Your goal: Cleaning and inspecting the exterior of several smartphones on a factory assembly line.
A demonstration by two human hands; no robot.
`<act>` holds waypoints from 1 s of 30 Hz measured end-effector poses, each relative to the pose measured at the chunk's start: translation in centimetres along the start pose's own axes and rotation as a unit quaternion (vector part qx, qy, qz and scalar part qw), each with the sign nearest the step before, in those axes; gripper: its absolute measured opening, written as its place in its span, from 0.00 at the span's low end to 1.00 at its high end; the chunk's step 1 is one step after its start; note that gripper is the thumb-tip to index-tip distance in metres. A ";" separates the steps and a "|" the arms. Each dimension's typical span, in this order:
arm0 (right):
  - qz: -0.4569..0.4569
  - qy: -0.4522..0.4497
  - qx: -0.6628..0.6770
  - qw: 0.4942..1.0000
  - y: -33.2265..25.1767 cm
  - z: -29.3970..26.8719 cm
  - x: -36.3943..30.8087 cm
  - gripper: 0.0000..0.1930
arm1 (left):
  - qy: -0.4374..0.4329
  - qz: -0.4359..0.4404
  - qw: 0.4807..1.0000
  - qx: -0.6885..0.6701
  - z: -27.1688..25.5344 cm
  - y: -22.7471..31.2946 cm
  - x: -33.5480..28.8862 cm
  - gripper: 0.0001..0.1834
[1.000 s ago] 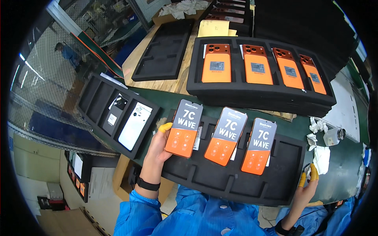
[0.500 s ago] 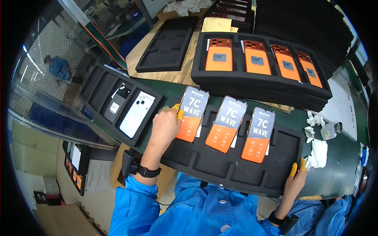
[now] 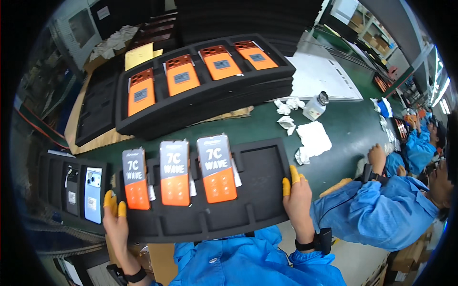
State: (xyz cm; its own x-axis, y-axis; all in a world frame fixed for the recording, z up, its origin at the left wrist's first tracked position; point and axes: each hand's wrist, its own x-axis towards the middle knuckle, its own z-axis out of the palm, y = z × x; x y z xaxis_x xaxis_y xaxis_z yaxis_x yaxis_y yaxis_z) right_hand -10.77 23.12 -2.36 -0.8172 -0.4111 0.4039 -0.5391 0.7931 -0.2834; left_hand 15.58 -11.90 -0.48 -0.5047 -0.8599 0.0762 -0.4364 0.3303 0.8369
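A black foam tray lies level in front of me, held at its two short ends. My left hand, with yellow finger cots, grips its left end. My right hand, also with yellow cots, closes on the right end. Along the tray's far side sit three phones with grey-and-orange screen films: a left one, a middle one and a right one. White paper slips peek out beside them. The tray's rightmost compartment holds no phone.
Another foam tray at left holds a dark phone and a light-blue phone. Behind, stacked trays carry several orange phones. Crumpled tissues and a small bottle stand right. A co-worker sits close at right.
My left hand has left the leftmost phone and now holds the tray's left end. My right hand stays on the right end. The view has swung right, showing the co-worker.
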 end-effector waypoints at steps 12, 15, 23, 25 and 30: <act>-0.002 0.053 0.064 0.997 1.9 -1.7 11.5 0.14 | 0.128 0.138 0.981 -0.048 3.7 4.7 -1.6 0.13; -0.049 0.054 -0.067 0.995 4.8 2.6 14.3 0.15 | 0.085 0.203 0.975 0.022 7.2 7.9 -2.4 0.10; -0.054 -0.008 -0.060 0.997 2.8 3.9 13.4 0.22 | 0.093 0.181 0.979 -0.022 4.3 5.9 0.2 0.11; -0.048 -0.002 -0.035 0.998 1.7 2.9 12.0 0.24 | 0.108 0.100 0.985 -0.090 2.5 6.6 3.1 0.17; -0.015 -0.043 -0.001 0.999 0.3 0.2 7.9 0.21 | 0.008 0.036 0.959 -0.280 2.8 5.9 11.2 0.22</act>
State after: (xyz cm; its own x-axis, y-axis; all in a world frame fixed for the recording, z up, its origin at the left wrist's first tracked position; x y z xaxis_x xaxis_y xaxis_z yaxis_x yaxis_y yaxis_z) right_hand -17.44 19.99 0.59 -0.8153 -0.4720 0.3355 -0.5634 0.7804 -0.2712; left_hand 5.23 -18.48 3.82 -0.5044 -0.8504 0.1494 0.0692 0.1327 0.9887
